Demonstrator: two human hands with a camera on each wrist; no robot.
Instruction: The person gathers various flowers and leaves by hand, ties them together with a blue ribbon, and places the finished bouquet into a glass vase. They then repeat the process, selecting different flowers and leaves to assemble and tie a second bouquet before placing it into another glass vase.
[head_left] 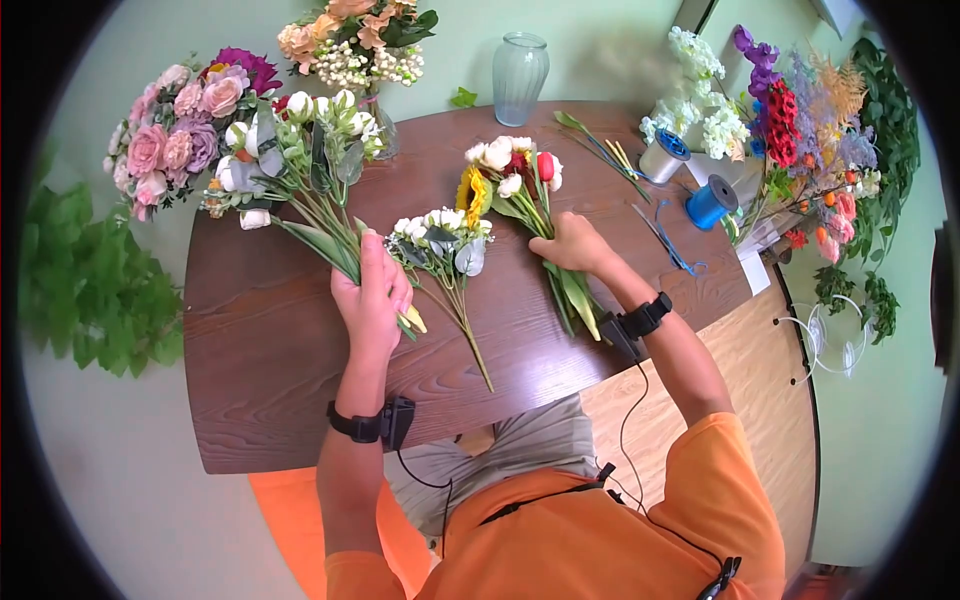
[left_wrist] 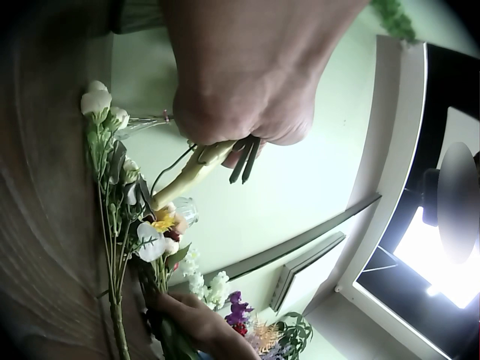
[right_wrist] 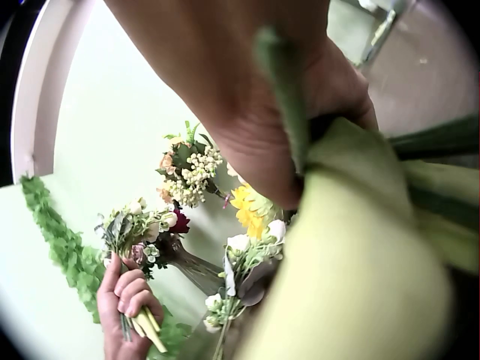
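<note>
In the head view the left hand [head_left: 372, 300] grips the stems of a bunch of white flowers and grey-green leaves [head_left: 310, 150], raised above the table's left part. The right hand [head_left: 575, 243] holds a second bunch by its stems, with white blooms, a red tulip [head_left: 546, 167] and a yellow sunflower [head_left: 472, 196]. Between the hands a sprig of small white flowers [head_left: 440, 240] lies on the table, its stem pointing toward the person. Cut stem ends stick out below the left fist in the left wrist view. Large pale green leaves [right_wrist: 352, 255] fill the right wrist view's foreground.
A ribbed glass vase [head_left: 520, 80] stands at the table's back edge. Pink and peach arrangements [head_left: 165, 145] are at the back left. Ribbon spools [head_left: 711, 202], loose stems [head_left: 605, 150] and blue ribbon pieces [head_left: 668, 240] lie on the right, beside colourful flowers [head_left: 782, 125].
</note>
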